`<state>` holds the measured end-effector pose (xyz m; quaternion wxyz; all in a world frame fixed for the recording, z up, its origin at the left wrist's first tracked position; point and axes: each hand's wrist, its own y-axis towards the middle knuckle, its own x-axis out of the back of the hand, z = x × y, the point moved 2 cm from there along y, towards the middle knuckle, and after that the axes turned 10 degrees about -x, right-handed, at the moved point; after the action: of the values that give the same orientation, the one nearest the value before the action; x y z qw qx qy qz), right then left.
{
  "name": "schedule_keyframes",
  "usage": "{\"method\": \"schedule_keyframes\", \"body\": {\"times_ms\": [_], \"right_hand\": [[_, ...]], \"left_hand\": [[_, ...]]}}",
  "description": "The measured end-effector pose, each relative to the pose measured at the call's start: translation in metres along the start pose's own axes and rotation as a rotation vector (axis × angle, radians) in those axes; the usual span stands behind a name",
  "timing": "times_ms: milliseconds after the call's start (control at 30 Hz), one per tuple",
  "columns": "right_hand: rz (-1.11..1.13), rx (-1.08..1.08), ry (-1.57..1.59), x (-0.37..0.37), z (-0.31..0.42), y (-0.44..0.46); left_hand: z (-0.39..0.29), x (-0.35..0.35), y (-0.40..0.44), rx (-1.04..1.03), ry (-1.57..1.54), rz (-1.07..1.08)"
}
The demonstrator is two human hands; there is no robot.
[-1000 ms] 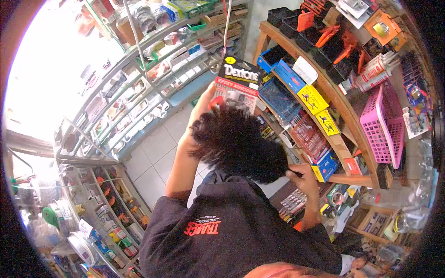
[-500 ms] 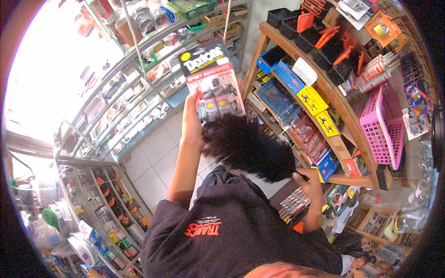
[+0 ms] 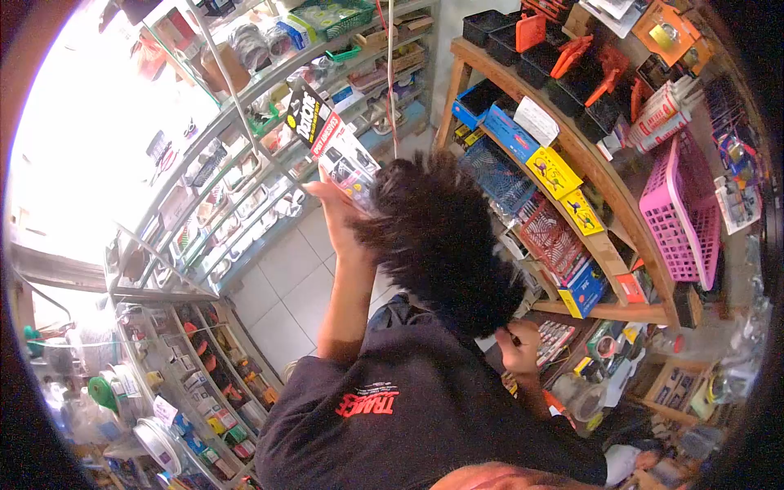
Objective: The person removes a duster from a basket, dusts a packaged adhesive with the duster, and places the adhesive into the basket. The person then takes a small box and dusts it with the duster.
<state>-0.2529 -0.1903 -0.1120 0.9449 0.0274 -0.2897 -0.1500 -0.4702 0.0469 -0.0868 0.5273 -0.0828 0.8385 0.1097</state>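
Observation:
My left hand point(image 3: 339, 214) grips a blister-packed card of epoxy adhesive point(image 3: 343, 155), black and yellow at the top and red and white below. It is held out in front of the shelves, tilted to the left. A bushy black duster point(image 3: 441, 237) spreads across the middle of the view, its tip overlapping the lower right edge of the card. My right hand point(image 3: 520, 345) is closed around the duster's handle end, at the lower right of the bristles. Whether the bristles press on the card or only pass in front cannot be made out.
Curved shelves point(image 3: 245, 175) with small packets and baskets stand ahead and left. To the right, a wooden rack point(image 3: 543, 102) bears black bins, blue and yellow boxes point(image 3: 551, 173) and a pink basket point(image 3: 682, 220). A stocked drawer unit point(image 3: 192, 367) is at lower left. Tiled floor point(image 3: 294, 278) shows between.
The epoxy card has moved left and tipped further to the left. My right hand has moved slightly down and left, and the duster has swung into a steeper slant.

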Motion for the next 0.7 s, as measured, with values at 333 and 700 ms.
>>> {"method": "schedule_keyframes", "body": {"times_ms": [333, 700], "right_hand": [[-0.041, 0.030, 0.030, -0.007, -0.023, -0.016], [-0.011, 0.003, -0.042, -0.025, -0.050, -0.020]], "left_hand": [[-0.027, -0.034, -0.017, -0.501, 0.467, 0.177], [-0.025, -0.021, -0.042, -0.590, 0.586, 0.089]]}}
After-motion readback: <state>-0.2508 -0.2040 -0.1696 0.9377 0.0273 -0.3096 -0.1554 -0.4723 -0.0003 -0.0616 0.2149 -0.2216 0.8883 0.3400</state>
